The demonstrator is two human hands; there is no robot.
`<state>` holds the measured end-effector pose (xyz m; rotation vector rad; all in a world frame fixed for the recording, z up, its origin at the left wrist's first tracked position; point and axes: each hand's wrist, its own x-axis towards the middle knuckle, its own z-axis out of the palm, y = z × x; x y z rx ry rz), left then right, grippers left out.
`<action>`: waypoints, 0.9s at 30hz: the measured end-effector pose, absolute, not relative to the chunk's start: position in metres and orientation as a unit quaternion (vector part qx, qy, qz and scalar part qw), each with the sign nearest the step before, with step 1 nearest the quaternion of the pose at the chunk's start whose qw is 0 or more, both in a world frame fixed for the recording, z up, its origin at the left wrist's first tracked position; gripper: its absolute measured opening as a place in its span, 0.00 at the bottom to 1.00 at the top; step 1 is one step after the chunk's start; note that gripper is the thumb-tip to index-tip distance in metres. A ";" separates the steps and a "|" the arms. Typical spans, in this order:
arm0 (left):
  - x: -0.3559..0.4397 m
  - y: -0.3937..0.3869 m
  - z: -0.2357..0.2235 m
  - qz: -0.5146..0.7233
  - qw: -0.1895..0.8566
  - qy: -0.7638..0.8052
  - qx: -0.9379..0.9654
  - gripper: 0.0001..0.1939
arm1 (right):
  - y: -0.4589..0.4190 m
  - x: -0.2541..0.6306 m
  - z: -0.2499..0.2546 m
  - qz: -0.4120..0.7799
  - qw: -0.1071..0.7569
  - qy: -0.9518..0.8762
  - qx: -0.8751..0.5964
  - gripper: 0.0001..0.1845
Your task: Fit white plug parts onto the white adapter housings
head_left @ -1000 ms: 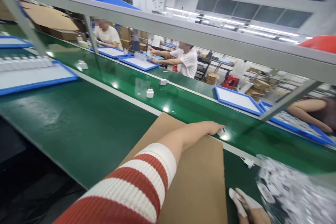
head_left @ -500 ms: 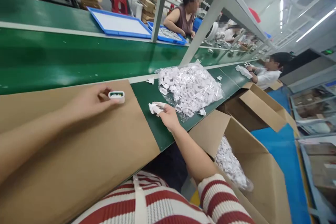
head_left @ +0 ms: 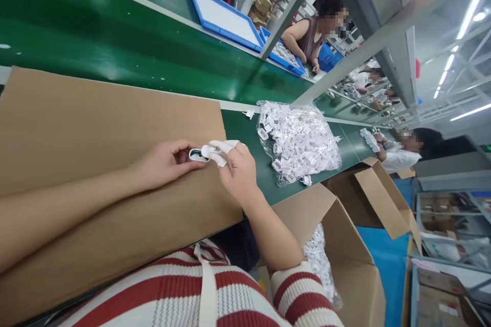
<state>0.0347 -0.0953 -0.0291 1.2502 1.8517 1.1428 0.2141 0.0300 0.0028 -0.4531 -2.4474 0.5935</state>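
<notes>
Between the fingertips of my left hand (head_left: pixel 172 163) is a small white oval plastic housing (head_left: pixel 195 159), its open end facing up and a dark green part visible inside. My right hand (head_left: pixel 240 171), with white coverings on some fingers, pinches a white plug piece (head_left: pixel 207 152) against the housing's right end. Whether the two parts are joined I cannot tell, since the fingers hide part of the contact. Both hands are over the brown cardboard sheet (head_left: pixel 115 127). To their right, a clear plastic bag of white plug pieces (head_left: pixel 301 140) lies on the green work surface.
Loose plug pieces (head_left: pixel 249 114) lie beside the bag. An open cardboard box (head_left: pixel 351 230) with another bag of white parts (head_left: pixel 318 255) stands below right. Metal posts (head_left: pixel 291 7) rise past the green belt (head_left: pixel 115 36). Blue trays (head_left: pixel 226 13) and co-workers (head_left: pixel 314 36) are beyond.
My right hand has moved left from near the bag, bringing the plug piece to the housing. My left hand has come slightly right with the housing. The camera view has tilted.
</notes>
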 end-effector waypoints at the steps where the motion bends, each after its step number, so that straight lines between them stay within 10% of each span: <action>1: 0.034 -0.096 -0.030 0.437 0.306 0.698 0.477 0.27 | 0.028 0.210 0.003 0.183 0.271 -0.932 -0.159 0.19; 13: 0.032 -0.098 -0.037 0.449 0.296 0.678 0.500 0.22 | 0.014 0.193 0.001 0.033 0.184 -0.973 -0.137 0.14; 27: 0.015 -0.096 -0.016 0.301 0.202 0.728 0.582 0.24 | 0.014 0.200 0.005 0.237 0.201 -0.927 -0.211 0.27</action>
